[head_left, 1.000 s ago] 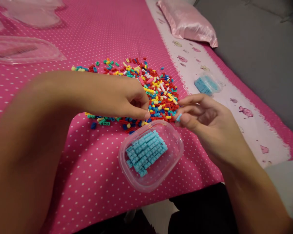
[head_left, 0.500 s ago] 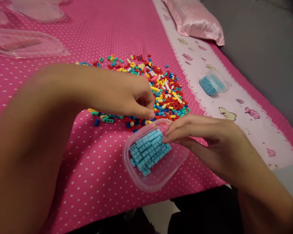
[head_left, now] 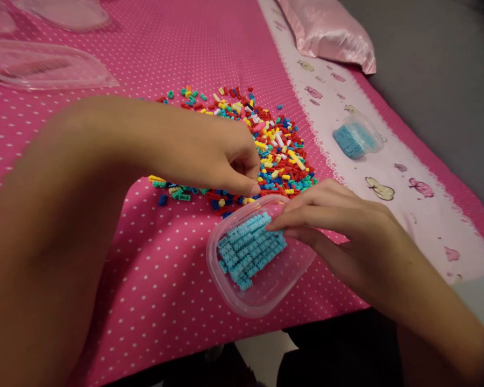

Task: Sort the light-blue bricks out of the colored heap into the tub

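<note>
Over the front of a pile of small multicoloured building bricks, my left hand has its thumb and fingers curled together in a pinch. Whatever sits between those fingertips is hidden. A clear plastic container lies just in front of the pile, with light blue bricks lined up in rows inside it. My right hand reaches over the container's right side. Its fingers are stretched out, the tips at the blue rows and the thumb a little apart.
A second clear container with packed blue bricks is on the white printed strip at the right. Behind it is a pink satin cushion. Clear plastic trays lie at the far left on the pink dotted cloth.
The view has shifted slightly. My right hand's fingertips have moved a little over the blue bricks, while my left hand keeps its pinch at the pile.
</note>
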`<state>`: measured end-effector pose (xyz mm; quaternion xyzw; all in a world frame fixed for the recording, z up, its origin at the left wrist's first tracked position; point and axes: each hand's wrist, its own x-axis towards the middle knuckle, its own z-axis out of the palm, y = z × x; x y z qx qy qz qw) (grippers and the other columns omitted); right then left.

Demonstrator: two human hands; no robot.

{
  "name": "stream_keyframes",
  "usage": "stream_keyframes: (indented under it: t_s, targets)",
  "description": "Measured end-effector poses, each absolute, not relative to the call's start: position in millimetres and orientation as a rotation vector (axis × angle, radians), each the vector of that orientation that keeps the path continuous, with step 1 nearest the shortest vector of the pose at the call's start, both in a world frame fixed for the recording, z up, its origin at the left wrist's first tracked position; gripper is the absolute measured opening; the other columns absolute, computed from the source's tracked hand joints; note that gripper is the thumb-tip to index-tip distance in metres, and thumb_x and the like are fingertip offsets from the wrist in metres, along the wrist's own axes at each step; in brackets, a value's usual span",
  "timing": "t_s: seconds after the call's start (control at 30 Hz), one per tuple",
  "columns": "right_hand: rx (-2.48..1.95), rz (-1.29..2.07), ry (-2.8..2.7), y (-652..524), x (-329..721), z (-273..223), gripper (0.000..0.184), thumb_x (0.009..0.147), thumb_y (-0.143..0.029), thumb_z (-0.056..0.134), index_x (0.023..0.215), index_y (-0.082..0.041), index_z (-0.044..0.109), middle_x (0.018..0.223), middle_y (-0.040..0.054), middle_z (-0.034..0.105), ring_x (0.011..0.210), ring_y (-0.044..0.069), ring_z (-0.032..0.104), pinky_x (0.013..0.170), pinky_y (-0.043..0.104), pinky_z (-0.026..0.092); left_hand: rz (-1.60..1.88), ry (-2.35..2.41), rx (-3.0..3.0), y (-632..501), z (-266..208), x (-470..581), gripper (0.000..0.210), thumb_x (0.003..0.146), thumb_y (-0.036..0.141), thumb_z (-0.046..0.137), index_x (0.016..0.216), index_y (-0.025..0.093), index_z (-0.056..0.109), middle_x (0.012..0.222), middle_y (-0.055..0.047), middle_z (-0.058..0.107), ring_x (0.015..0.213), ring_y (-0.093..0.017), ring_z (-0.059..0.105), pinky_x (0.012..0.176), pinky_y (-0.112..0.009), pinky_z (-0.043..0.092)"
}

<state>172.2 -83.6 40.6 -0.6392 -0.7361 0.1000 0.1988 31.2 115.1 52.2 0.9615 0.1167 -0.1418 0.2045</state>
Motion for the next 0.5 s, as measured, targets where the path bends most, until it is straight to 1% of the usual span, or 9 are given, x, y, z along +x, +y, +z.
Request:
stream_keyframes:
  t_s: [0.1, 0.17, 0.23, 0.3, 0.4, 0.47, 0.5]
  targets:
    - [-1.802, 0.308, -2.015, -83.8, 172.3, 39.3, 0.029, 0.095, -0.005, 0.054, 0.096, -0.026, 0.073, 0.098, -0.0014, 0.066, 0.086, 0.009, 0.061, 0.075, 0.023, 0.046, -0.381, 0.316, 2.687, 115.4, 52.0, 31.7, 0.033, 0.091, 0.045, 0.054, 0.085, 0.017, 0.070, 0.058, 0.001, 0.056, 0.057, -0.011, 0.046, 0.065, -0.024, 0.035]
    - [-1.811, 0.287, -2.009, -82.7, 172.3, 38.4, 0.027, 0.095, -0.006, 0.053, 0.093, -0.025, 0.073, 0.096, -0.0005, 0.065, 0.086, 0.009, 0.061, 0.075, 0.023, 0.046, -0.364, 0.296, 2.677, 115.9, 51.5, 32.1, 0.034, 0.091, 0.045, 0.053, 0.085, 0.017, 0.071, 0.058, 0.001, 0.057, 0.059, -0.011, 0.047, 0.067, -0.024, 0.036]
    - [-1.828, 0.197, -2.010, -81.5, 172.6, 38.0, 0.025, 0.095, -0.008, 0.054, 0.095, -0.024, 0.073, 0.097, 0.0012, 0.065, 0.088, 0.011, 0.061, 0.076, 0.025, 0.046, -0.341, 0.278, 2.678, 116.7, 50.8, 32.5, 0.034, 0.090, 0.046, 0.053, 0.082, 0.017, 0.070, 0.057, 0.001, 0.056, 0.059, -0.011, 0.048, 0.066, -0.023, 0.036]
    - [-1.848, 0.052, -2.026, -81.3, 173.7, 38.6, 0.022, 0.094, -0.011, 0.057, 0.097, -0.024, 0.074, 0.100, 0.0043, 0.062, 0.091, 0.015, 0.058, 0.078, 0.029, 0.045, -0.317, 0.258, 2.676, 117.5, 50.1, 32.5, 0.034, 0.088, 0.047, 0.055, 0.079, 0.018, 0.069, 0.055, 0.001, 0.055, 0.058, -0.012, 0.048, 0.065, -0.024, 0.036]
    - [-1.911, -0.124, -2.118, -84.7, 176.0, 39.8, 0.012, 0.090, -0.019, 0.065, 0.093, -0.025, 0.075, 0.105, 0.0083, 0.058, 0.096, 0.022, 0.053, 0.082, 0.037, 0.042, -0.318, 0.268, 2.660, 117.9, 50.2, 31.4, 0.033, 0.087, 0.048, 0.056, 0.080, 0.019, 0.070, 0.055, 0.001, 0.056, 0.058, -0.012, 0.049, 0.066, -0.024, 0.037]
    - [-1.982, -0.204, -2.195, -87.9, 175.8, 39.6, 0.004, 0.085, -0.027, 0.072, 0.088, -0.027, 0.075, 0.106, 0.0092, 0.057, 0.097, 0.027, 0.051, 0.080, 0.041, 0.039, -0.323, 0.275, 2.646, 117.5, 50.8, 30.1, 0.035, 0.089, 0.047, 0.055, 0.083, 0.017, 0.071, 0.056, 0.001, 0.057, 0.060, -0.012, 0.049, 0.068, -0.025, 0.037]
    - [-2.016, -0.255, -2.218, -89.1, 174.7, 39.2, 0.005, 0.082, -0.031, 0.075, 0.086, -0.028, 0.075, 0.105, 0.0092, 0.057, 0.096, 0.029, 0.050, 0.078, 0.042, 0.036, -0.323, 0.272, 2.641, 117.3, 51.2, 29.5, 0.036, 0.090, 0.047, 0.053, 0.084, 0.016, 0.071, 0.057, 0.001, 0.057, 0.060, -0.012, 0.048, 0.069, -0.024, 0.037]
